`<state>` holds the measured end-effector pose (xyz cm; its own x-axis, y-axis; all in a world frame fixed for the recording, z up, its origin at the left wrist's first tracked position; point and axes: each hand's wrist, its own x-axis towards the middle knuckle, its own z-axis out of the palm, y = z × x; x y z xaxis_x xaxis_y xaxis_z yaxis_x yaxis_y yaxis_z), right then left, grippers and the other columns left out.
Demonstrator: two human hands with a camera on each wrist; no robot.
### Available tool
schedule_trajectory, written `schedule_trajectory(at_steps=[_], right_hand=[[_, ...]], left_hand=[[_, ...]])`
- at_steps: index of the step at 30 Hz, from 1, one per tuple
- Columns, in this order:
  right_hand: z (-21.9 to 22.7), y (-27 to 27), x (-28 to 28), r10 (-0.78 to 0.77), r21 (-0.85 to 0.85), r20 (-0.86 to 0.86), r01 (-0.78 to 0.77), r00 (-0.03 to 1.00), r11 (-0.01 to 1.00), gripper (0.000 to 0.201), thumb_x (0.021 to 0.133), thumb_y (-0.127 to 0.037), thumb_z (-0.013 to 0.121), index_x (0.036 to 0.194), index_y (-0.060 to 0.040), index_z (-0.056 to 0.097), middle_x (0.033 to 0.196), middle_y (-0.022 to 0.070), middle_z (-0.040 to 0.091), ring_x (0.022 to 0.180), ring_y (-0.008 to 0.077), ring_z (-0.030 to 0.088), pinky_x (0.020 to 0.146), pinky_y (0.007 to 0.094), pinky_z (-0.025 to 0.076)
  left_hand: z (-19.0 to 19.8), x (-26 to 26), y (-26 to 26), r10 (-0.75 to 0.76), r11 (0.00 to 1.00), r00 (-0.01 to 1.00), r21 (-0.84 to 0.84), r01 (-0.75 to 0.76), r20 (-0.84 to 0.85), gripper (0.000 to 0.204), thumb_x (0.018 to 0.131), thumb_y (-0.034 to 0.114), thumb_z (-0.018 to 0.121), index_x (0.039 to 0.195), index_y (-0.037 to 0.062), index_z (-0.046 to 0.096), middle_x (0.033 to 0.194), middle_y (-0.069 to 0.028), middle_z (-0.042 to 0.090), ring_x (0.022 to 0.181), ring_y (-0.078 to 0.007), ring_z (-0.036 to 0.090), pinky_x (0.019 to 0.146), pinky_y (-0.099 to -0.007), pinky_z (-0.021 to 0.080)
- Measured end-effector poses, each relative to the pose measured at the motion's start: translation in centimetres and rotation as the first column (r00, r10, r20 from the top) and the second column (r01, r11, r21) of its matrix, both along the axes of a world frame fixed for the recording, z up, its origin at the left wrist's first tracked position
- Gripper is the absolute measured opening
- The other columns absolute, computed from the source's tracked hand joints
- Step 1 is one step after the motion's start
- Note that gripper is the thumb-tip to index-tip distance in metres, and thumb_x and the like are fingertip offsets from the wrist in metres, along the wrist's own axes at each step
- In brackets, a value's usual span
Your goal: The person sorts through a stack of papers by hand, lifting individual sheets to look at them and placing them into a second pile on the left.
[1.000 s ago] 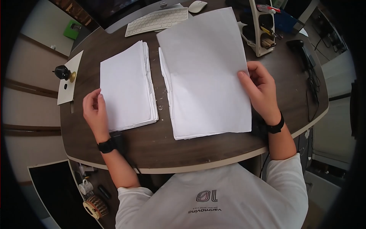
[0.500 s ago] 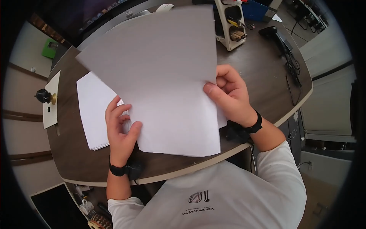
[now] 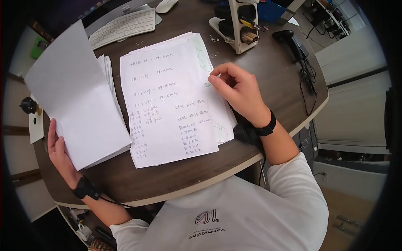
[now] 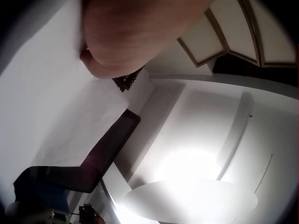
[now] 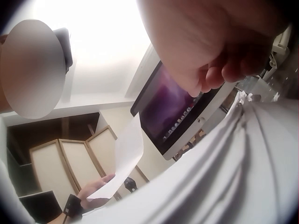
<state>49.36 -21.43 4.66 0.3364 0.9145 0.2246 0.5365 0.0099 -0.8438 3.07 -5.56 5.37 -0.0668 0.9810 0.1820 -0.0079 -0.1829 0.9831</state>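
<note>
My left hand (image 3: 63, 152) holds a blank white sheet (image 3: 77, 88) by its left edge, thumb on the near face. The sheet's upper part tilts up over the left paper stack (image 3: 109, 77), hiding most of it. In the right wrist view the raised sheet (image 5: 128, 151) also shows in the left hand (image 5: 96, 189). My right hand (image 3: 243, 94) hovers at the right side of the other stack, fingers loosely curled and nothing seen between them. That stack's top page (image 3: 167, 100) bears handwritten lines; a page with green marks (image 3: 201, 54) sticks out beneath it.
A keyboard (image 3: 123, 28) and a mouse (image 3: 166, 5) lie behind the stacks, near the monitor (image 5: 173, 109). At the back stands a pen holder (image 3: 236, 27). A black handheld scanner (image 3: 293, 46) with its cord lies on the right of the desk (image 3: 268, 58).
A blank sheet has passed from the right stack to the left, from the right hand's grip into the left hand's. The right hand has let go, and the handwritten page is now uncovered.
</note>
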Motion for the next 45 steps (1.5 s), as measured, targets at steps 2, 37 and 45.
schedule_trajectory(at_steps=[2, 37, 45], right_hand=[[0.1, -0.2, -0.3, 0.038, -0.022, 0.041, -0.037, 0.998, 0.999, 0.013, 0.089, -0.012, 0.078, 0.098, -0.0047, 0.072, 0.076, 0.0024, 0.062, 0.064, 0.0090, 0.055, 0.061, 0.0257, 0.046], [0.8, -1.3, 0.8, 0.386, -0.256, 0.187, -0.335, 0.903, 0.907, 0.065, 0.084, -0.004, 0.076, 0.146, -0.0134, 0.057, 0.162, 0.0192, 0.038, 0.143, 0.0389, 0.046, 0.110, 0.0415, 0.046], [0.1, -1.3, 1.0, 0.386, -0.238, 0.218, -0.335, 0.897, 0.912, 0.060, 0.084, -0.004, 0.075, 0.141, -0.0118, 0.061, 0.162, 0.0193, 0.039, 0.142, 0.0392, 0.048, 0.109, 0.0425, 0.047]], left_hand=[[0.1, -1.2, 0.8, -0.065, 0.991, 0.975, -0.126, 0.039, -0.214, 0.053, 0.094, -0.005, 0.043, 0.146, -0.0030, 0.055, 0.144, -0.0129, 0.059, 0.125, -0.0168, 0.057, 0.111, -0.0312, 0.041], [-3.7, -0.5, 1.2, 0.054, 0.998, 0.591, 0.051, -0.021, -0.805, 0.045, 0.095, 0.017, 0.069, 0.137, 0.0032, 0.062, 0.140, -0.0156, 0.057, 0.127, -0.0271, 0.057, 0.110, -0.0376, 0.044], [-1.1, 5.4, -2.3, 0.254, 0.923, 0.719, 0.384, 0.019, -0.647, 0.020, 0.100, 0.010, 0.065, 0.115, 0.0000, 0.072, 0.115, -0.0084, 0.068, 0.095, -0.0132, 0.063, 0.081, -0.0272, 0.050]])
